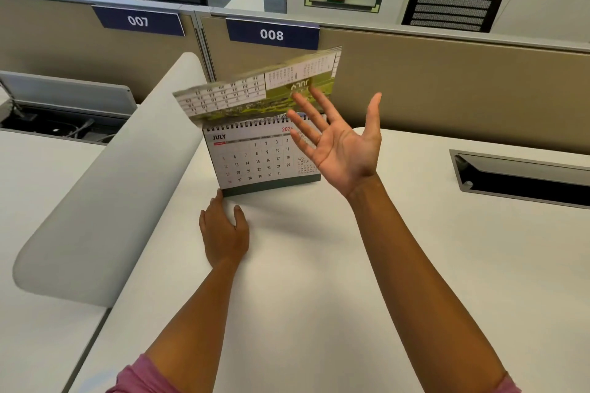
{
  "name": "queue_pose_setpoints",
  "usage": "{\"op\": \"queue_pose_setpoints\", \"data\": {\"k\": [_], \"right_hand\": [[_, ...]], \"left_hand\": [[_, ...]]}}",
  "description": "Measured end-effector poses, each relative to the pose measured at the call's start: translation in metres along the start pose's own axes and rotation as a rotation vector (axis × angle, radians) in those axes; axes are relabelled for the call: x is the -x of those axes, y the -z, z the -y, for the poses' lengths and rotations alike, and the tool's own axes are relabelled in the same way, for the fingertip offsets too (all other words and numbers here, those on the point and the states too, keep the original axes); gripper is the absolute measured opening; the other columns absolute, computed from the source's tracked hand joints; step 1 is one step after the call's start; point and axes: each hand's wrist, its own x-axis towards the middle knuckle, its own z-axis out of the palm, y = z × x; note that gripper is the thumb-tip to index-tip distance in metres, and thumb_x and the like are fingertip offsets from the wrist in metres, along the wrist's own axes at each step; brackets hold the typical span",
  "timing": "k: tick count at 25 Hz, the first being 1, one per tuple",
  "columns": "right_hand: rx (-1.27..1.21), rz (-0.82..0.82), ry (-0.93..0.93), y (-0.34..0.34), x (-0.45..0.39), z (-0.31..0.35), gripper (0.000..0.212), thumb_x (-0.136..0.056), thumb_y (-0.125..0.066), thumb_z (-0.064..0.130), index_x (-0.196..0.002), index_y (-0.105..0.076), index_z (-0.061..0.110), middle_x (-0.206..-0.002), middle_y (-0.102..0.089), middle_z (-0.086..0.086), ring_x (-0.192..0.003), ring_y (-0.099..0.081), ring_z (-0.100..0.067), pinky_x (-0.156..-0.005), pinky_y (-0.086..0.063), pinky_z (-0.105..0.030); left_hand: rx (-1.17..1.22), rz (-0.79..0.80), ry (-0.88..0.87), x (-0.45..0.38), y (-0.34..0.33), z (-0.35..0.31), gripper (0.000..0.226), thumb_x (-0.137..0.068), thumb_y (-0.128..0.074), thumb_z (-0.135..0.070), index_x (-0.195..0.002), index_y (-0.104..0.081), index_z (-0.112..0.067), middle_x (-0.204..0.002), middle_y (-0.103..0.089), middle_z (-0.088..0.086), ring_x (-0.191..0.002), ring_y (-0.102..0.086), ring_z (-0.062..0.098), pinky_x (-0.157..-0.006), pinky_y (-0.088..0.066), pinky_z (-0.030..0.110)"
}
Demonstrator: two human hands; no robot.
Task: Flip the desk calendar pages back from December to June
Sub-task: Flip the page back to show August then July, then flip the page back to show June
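A spiral-bound desk calendar (255,159) stands on the white desk (319,265), its front page showing JULY. One page (255,89) is lifted above the spiral, blurred, its green side with an upside-down JULY facing me. My right hand (341,140) is raised palm-up with fingers spread, the fingertips just under that lifted page's right part and in front of the calendar's right edge. My left hand (225,230) lies flat on the desk, fingertips touching the calendar's dark base at its left corner.
A rounded grey divider (111,185) runs along the left of the desk. Beige partition panels labelled 007 (138,21) and 008 (271,34) stand behind the calendar. A cable tray opening (526,179) is set in the desk at the right.
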Motion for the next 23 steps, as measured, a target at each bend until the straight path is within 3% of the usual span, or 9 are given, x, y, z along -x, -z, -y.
{"op": "queue_pose_setpoints", "data": {"k": [6,13,18,23], "right_hand": [[0.046,0.149,-0.005,-0.016,-0.023,0.024,0.088,-0.087,-0.018,0.077,-0.153,-0.026,0.019,-0.155,-0.037,-0.011,-0.132,-0.051,-0.031,-0.103,-0.045,-0.041],[0.012,0.101,-0.04,-0.008,-0.037,0.026,0.086,-0.09,-0.028,0.069,-0.154,-0.018,0.012,-0.157,-0.031,-0.015,-0.133,-0.05,-0.031,-0.106,-0.043,-0.041],[0.127,-0.007,-0.029,0.006,-0.028,0.014,0.074,-0.096,-0.032,0.059,-0.151,-0.028,0.01,-0.152,-0.043,-0.01,-0.127,-0.057,-0.026,-0.105,-0.045,-0.038],[0.482,-0.349,0.11,0.034,-0.019,-0.007,0.044,-0.103,-0.037,0.041,-0.134,-0.054,0.015,-0.123,-0.067,0.0,-0.1,-0.067,-0.016,-0.086,-0.053,-0.028]], "left_hand": [[0.002,0.002,0.041,0.001,-0.001,-0.001,0.055,-0.099,-0.048,-0.025,-0.153,-0.038,-0.019,-0.155,-0.045,0.003,-0.148,-0.028,0.035,-0.123,-0.023,0.048],[0.005,-0.001,0.057,0.003,0.001,-0.004,0.054,-0.1,-0.047,-0.023,-0.153,-0.037,-0.017,-0.157,-0.043,0.002,-0.151,-0.023,0.034,-0.125,-0.017,0.043],[0.002,0.001,0.065,0.004,0.002,-0.006,0.054,-0.1,-0.047,-0.024,-0.154,-0.037,-0.018,-0.158,-0.042,0.001,-0.152,-0.021,0.034,-0.125,-0.017,0.043],[-0.005,0.001,0.074,0.005,0.003,-0.007,0.055,-0.1,-0.047,-0.025,-0.154,-0.036,-0.019,-0.158,-0.041,0.001,-0.152,-0.02,0.034,-0.124,-0.017,0.043]]}}
